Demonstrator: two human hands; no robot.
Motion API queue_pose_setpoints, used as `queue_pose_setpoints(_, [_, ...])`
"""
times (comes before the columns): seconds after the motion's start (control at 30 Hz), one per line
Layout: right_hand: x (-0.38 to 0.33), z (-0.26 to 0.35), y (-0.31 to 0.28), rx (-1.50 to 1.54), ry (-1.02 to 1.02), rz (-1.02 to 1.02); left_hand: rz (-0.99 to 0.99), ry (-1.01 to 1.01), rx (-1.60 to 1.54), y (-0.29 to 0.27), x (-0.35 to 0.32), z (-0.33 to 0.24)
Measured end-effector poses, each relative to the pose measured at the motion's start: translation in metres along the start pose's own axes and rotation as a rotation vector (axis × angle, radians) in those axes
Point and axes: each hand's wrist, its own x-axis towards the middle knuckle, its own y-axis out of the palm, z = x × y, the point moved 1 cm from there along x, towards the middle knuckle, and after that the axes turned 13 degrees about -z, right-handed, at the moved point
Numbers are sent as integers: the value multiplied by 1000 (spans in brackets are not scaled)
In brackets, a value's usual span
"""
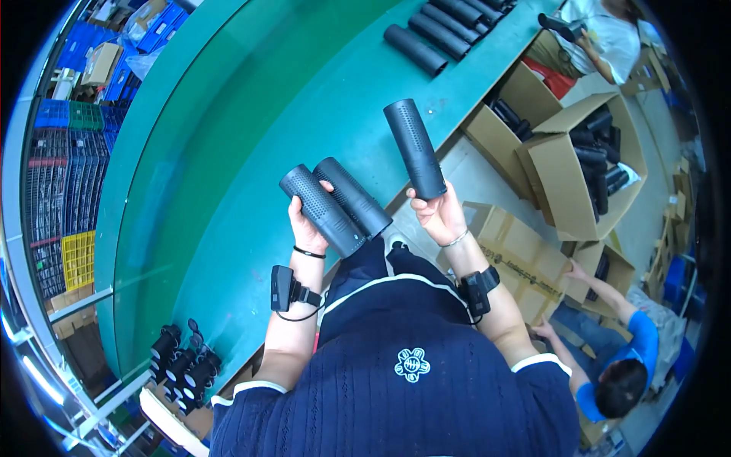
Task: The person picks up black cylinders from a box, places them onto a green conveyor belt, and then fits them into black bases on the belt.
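Green bench (335, 114), a full left hand (306, 226), a full right hand (442, 217)

The bench fills the middle of the view, running from the lower left to the upper edge. To its left stands a stack of crates (72, 179), mostly dark and blue, with a yellow section near the bottom. To its right, an open carton (560, 186) holds many black pieces; near it is a taped carton (518, 259), and a co-worker in a blue top (643, 343) has 2 hands on it. Several black tubes (415, 49) lie side by side on the bench near the upper edge.

3 more tubes, black and perforated, are in front of the wearer by the bench's near edge. The left hand is curled around the left tube (321, 207), its fingertips showing next to the middle tube (352, 196) close alongside; whether it bears that tube too, I cannot tell. The right hand pinches the lower end of the right tube (415, 148) between thumb and fingers, the top leaning left, apart from the other 2. Each forearm carries 1 strapped black device, the left device (282, 288) and the right device (477, 293). Smallest are a dark band (309, 252) on the left wrist and a pale bracelet (455, 238) on the right.
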Motion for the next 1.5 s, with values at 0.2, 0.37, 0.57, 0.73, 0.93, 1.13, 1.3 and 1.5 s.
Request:
queue_pose_setpoints(0.2, [-36, -20, -23, 180, 49, 58, 53, -110, 21, -12, -7, 12])
queue_pose_setpoints(0.37, [-63, -43, -39, 261, 15, 100, 106, -160, 67, -28, -3, 25])
queue_pose_setpoints(0.57, [-81, -59, -51, -83, -248, -65, 113, -184, 49, -41, -1, 30])
queue_pose_setpoints(0.73, [-86, -64, -65, -185, -338, -110, 180, -203, 73, -56, 5, 30])
queue_pose_setpoints(0.93, [-87, -68, -79, -262, -405, -148, 158, -182, 69, -56, 7, 30])
queue_pose_setpoints(1.13, [-91, -63, -86, -297, -407, -150, 170, -149, 130, -64, 9, 29])
queue_pose_setpoints(1.3, [-97, -50, -102, -306, -371, -142, 201, -122, 124, -69, 9, 31])
queue_pose_setpoints(1.5, [-80, -33, -103, -377, -349, -162, 112, -17, 68, -82, 8, 25])
